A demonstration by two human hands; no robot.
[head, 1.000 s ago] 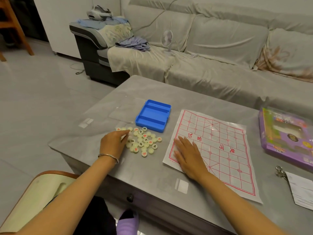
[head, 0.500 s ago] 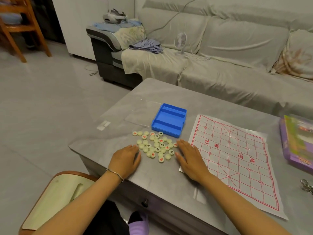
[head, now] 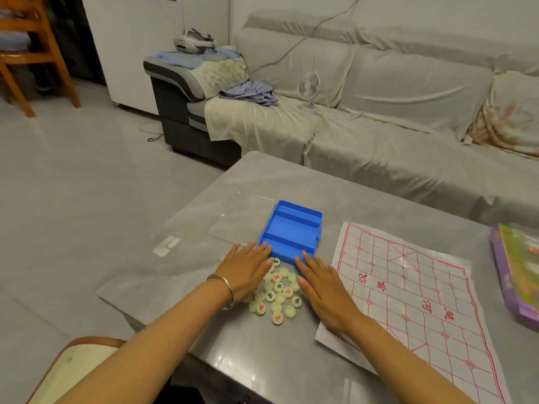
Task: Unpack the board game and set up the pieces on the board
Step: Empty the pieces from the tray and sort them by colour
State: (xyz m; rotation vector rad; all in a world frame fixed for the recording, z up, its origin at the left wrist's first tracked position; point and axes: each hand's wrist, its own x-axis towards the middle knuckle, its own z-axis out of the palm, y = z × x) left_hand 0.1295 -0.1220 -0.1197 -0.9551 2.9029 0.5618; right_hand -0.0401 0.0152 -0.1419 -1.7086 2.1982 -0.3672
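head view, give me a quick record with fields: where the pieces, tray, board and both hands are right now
pieces: round pieces in a loose pile on the table, between the hands
left: left hand flat, fingers straight, against the pile's left side
right: right hand flat, fingers straight, at the pile's right side
tray: blue tray empty, just beyond the pile
board: paper board spread flat right of the pile, no pieces on it
box: purple box at the table's right edge

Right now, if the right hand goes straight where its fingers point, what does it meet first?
The blue tray. Fingertips of the right hand seem almost at its near edge, perhaps touching.
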